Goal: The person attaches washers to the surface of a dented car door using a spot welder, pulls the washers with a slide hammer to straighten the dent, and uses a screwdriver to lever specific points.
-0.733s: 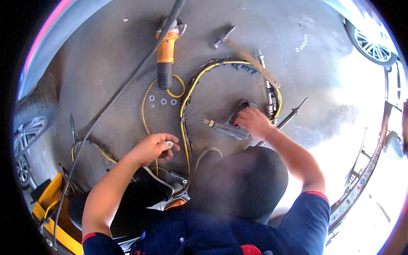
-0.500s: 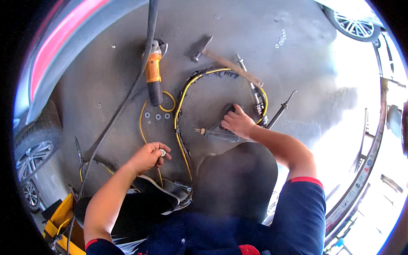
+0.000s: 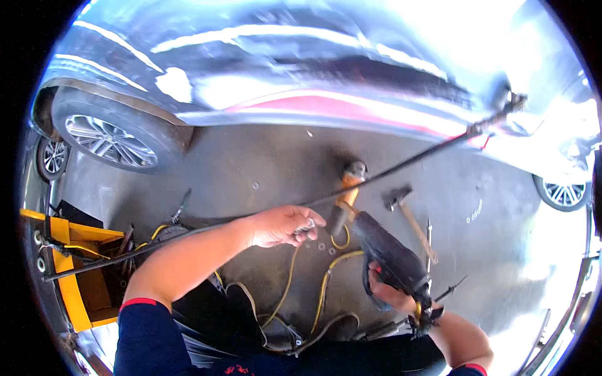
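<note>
Head view, left hand (image 3: 282, 225) pinching a small metal nut (image 3: 308, 224), right hand (image 3: 390, 293) gripping a black impact wrench (image 3: 390, 257), orange angle grinder (image 3: 347, 191) and hammer (image 3: 407, 210) on the floor.

The left hand (image 3: 279, 225) lies left of the grinder (image 3: 343, 199) on the floor (image 3: 251, 163) — the hammer (image 3: 411, 219) further right. The impact gun (image 3: 392, 260) sits in the right hand (image 3: 392, 294) — the car (image 3: 282, 69) behind all.

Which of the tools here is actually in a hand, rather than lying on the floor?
The black power tool, gripped by the right hand. The orange-bodied grinder and the hammer both lie untouched on the concrete.
</note>
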`<state>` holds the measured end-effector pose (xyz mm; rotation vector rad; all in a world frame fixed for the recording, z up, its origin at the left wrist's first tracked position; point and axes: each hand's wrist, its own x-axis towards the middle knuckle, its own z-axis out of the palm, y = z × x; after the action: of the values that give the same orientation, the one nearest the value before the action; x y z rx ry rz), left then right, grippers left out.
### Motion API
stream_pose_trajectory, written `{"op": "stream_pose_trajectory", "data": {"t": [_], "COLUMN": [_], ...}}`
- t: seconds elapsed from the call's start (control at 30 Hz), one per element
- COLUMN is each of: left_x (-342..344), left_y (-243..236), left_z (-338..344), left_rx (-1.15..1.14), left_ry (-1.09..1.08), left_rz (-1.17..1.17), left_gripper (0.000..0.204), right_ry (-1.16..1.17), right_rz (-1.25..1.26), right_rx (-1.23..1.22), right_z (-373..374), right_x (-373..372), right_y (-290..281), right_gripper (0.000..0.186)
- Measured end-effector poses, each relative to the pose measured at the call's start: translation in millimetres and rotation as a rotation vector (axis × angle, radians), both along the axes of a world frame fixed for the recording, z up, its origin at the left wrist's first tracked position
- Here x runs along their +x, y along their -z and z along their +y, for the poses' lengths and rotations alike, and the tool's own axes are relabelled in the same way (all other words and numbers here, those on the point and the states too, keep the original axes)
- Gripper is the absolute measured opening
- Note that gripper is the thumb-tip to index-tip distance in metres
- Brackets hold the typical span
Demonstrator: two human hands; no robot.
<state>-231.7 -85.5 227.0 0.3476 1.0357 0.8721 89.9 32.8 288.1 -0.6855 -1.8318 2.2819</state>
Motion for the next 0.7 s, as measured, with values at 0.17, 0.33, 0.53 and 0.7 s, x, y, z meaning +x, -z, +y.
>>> {"op": "stream_pose_trajectory", "data": {"t": [0.17,0.33,0.53,0.7], "left_x": [-27.4,-36.0,-40.2,-44.4], "left_y": [-96.0,-128.3,-136.2,-147.9], "left_z": [2.4,24.9,29.4,31.9], "left_rx": [0.322,0.657,0.621,0.568], "left_ry": [-0.212,-0.487,-0.636,-0.636], "left_rz": [-0.012,-0.292,-0.31,-0.263], "left_gripper": [0.024,0.014,0.01,0.011], "right_ry": [-0.113,0.046,0.095,0.107], "right_rz": [0.141,0.161,0.178,0.157], "right_rx": [0.271,0.243,0.529,0.619], "right_z": [-12.5,-56.9,-70.9,-75.1], "right_x": [-54.8,-84.8,-114.5,-119.1], "right_y": [-96.5,-146.8,-116.2,-101.0], "right_gripper": [0.032,0.04,0.029,0.031]}}
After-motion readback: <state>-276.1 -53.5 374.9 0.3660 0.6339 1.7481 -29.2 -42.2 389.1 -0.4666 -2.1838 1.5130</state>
